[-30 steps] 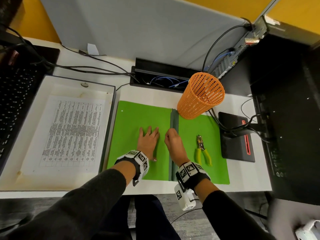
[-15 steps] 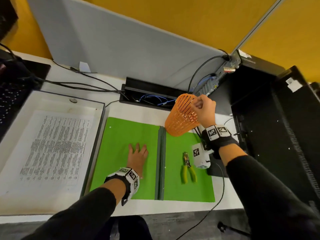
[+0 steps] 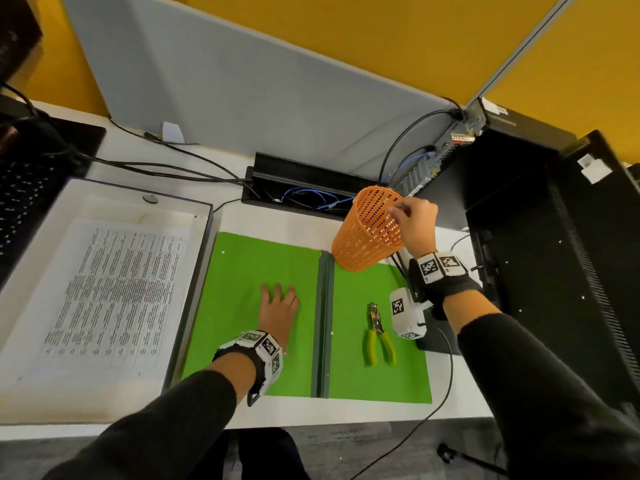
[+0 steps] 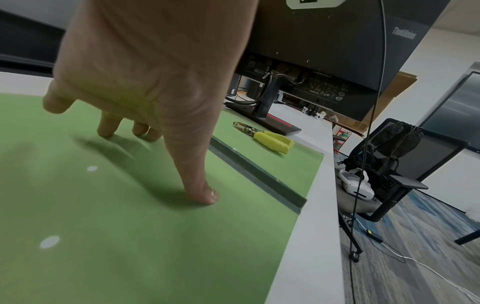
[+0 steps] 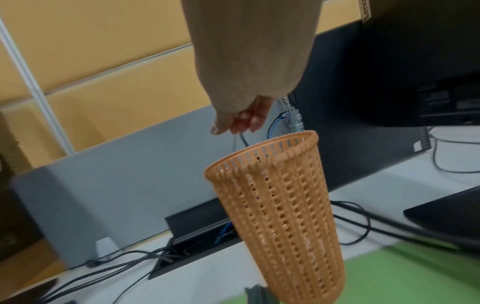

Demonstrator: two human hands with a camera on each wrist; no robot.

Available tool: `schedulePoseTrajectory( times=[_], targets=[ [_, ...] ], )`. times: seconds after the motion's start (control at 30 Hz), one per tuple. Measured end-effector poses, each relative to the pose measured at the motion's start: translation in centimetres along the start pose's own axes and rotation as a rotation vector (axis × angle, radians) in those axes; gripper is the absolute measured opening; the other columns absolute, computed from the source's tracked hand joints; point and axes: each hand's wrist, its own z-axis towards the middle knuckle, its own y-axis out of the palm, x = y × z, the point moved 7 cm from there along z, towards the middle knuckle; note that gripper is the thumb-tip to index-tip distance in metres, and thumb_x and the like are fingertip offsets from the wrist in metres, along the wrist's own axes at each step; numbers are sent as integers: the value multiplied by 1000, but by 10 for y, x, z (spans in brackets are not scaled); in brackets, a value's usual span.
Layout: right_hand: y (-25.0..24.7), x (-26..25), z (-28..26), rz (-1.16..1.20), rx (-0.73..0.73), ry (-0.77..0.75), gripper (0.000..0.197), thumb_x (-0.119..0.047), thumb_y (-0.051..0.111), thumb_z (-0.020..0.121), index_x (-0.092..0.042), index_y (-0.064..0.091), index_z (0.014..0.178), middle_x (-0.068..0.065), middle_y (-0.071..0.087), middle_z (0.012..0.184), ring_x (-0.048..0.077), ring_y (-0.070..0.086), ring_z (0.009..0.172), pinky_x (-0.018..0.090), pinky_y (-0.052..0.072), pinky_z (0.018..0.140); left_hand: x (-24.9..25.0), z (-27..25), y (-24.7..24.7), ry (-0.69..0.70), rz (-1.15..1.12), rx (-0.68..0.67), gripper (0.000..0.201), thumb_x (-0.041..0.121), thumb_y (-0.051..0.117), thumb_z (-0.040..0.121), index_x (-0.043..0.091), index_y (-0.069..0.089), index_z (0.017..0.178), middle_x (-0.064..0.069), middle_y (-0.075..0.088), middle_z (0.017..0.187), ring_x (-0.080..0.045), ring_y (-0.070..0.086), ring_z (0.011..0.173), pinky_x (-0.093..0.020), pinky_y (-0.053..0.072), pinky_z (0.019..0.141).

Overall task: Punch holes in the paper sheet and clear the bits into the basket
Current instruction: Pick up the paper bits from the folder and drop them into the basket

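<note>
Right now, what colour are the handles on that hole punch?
Yellow-green, on the hole punch handles, with a bare metal head. The left wrist view shows it best.

My head camera looks steeply down over the desk (image 3: 294, 220). My left wrist view skims low across the green sheet (image 4: 130, 236); the right sits close above the basket (image 5: 280, 205), which the head view shares.
</note>
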Motion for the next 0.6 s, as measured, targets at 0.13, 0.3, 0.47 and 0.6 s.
schedulePoseTrajectory(
  times=[0.13,0.3,0.47,0.6],
  targets=[
    [-11,-36,-43,87,156,-194,7,-13,69,80,-7,67,78,5,64,75,11,53,67,6,38,63,4,-1,-8,-12,44,19,102,48,67,80,10,3,151,-10,3,159,-34,8,146,-58,7,116],
    [47,-20,-121,10,-67,-279,6,-9,63,84,-4,66,85,10,65,86,20,59,77,29,47,67,16,7,-18,33,40,36,90,34,62,87,12,3,152,-11,0,160,-31,2,147,-59,4,116],
    [104,45,-190,-31,-355,-85,14,-7,61,84,-4,71,94,11,68,105,25,64,93,26,45,79,28,19,-16,73,47,1,126,61,72,67,8,-5,151,-10,-7,160,-30,-2,148,-60,3,115],
    [112,77,-219,-7,-352,51,20,-6,64,82,-8,71,101,9,64,121,22,64,100,34,51,90,37,20,-10,55,51,-7,135,65,73,62,3,-9,149,-14,-12,159,-32,-2,147,-58,4,115]
  ],
)
